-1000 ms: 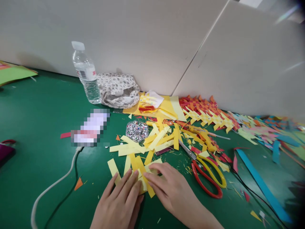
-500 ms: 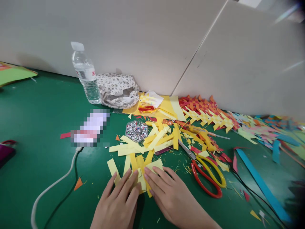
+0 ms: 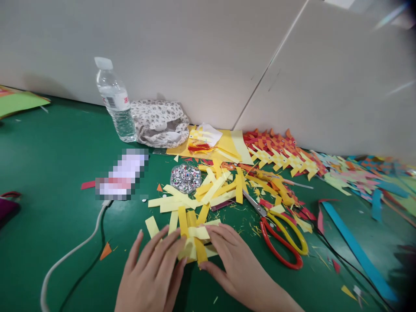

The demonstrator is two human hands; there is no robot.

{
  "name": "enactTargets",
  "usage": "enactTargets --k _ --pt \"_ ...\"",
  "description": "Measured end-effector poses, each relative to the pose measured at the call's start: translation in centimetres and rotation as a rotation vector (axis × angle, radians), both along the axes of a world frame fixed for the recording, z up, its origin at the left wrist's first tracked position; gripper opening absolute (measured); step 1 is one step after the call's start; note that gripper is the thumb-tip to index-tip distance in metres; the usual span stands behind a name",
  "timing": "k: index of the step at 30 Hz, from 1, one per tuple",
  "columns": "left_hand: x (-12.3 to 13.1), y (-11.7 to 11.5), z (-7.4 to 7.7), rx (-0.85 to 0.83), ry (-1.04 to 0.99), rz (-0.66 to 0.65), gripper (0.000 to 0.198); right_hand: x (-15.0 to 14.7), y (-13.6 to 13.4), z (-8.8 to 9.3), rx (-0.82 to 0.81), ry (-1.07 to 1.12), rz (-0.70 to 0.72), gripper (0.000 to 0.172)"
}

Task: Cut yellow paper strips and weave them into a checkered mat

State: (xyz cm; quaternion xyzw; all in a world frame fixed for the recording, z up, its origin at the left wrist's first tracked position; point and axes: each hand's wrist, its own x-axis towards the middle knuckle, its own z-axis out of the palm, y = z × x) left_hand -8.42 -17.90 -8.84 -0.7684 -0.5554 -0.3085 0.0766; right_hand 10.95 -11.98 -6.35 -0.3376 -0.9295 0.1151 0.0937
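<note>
Left hand (image 3: 147,268): fingers spread over the left side of the woven pale- and dark-yellow paper strips (image 3: 191,248). Right hand (image 3: 238,262): thumb and fingertips on their right side. Can't tell if I'm pinching with either. Red-and-yellow-handled metal scissors (image 3: 281,242) right of the weave. Clear plastic googly-eye box (image 3: 186,178) beyond it; clear plastic water bottle (image 3: 116,106) farther, left.

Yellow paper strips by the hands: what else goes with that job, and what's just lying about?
Probably part of the strip work:
yellow strips, touched by the left hand and right hand
loose strips in the pile beyond
scissors beside the pile

Probably just lying about:
water bottle
patterned cloth bag
white cable
</note>
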Motion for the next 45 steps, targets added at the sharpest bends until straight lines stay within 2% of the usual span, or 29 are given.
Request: enactTargets --k 3,6,9,13,16,19,21,24,26,29,33,37,41,45 --pt "0.4 -0.2 -0.3 -0.107 -0.024 -0.143 0.031 0.2 -0.1 -0.3 0.012 0.042 -0.028 0.042" --pt "1.4 -0.5 -0.1 -0.22 -0.175 -0.095 0.044 0.1 -0.1 -0.3 -0.015 0.058 -0.051 0.039" --pt "2.2 -0.3 0.1 -0.309 -0.301 -0.056 0.047 -0.1 0.0 -0.3 -0.035 0.065 -0.049 0.042" --pt "2.7 0.6 -0.6 -0.345 -0.437 -0.104 0.049 0.2 -0.1 -0.5 0.031 0.09 0.005 0.055" --pt "2.8 0.8 -1.1 -0.365 -0.523 -0.145 0.045 1.1 -0.7 -1.0 0.082 0.198 -0.052 0.064" --pt "2.9 1.0 -0.9 -0.443 -0.43 -0.134 0.045 2.1 -1.5 -1.3 0.239 0.425 -0.132 0.074" --pt "2.9 1.1 -0.4 -0.472 -0.379 -0.133 0.048 2.3 -1.7 -0.9 0.354 0.404 -0.025 0.077" --pt "2.8 1.4 0.2 -0.504 -0.351 -0.141 0.049 1.7 -1.2 0.3 0.203 0.067 0.154 0.062" --pt "2.6 1.5 0.5 -0.504 -0.366 -0.15 0.048 1.1 -0.7 1.1 0.111 -0.047 0.158 0.058" --pt "1.7 1.4 0.7 -0.476 -0.371 -0.143 0.043 0.7 -0.2 1.7 0.057 -0.081 0.137 0.059" --pt "0.1 1.3 0.9 -0.472 -0.233 -0.123 0.048 0.8 -0.2 1.8 0.01 -0.072 0.113 0.058" --pt "-0.7 1.6 2.3 -0.52 0.008 -0.275 0.062 0.9 -0.2 1.9 0.024 -0.058 0.113 0.048" --pt "-1.0 2.1 4.0 -0.522 0.122 -0.419 0.062 0.7 -0.3 0.8 0.154 -0.007 0.12 0.03" --pt "-1.5 3.0 4.2 -0.535 0.076 -0.448 0.065 0.2 -0.4 -1.4 0.279 0.117 0.06 0.017"
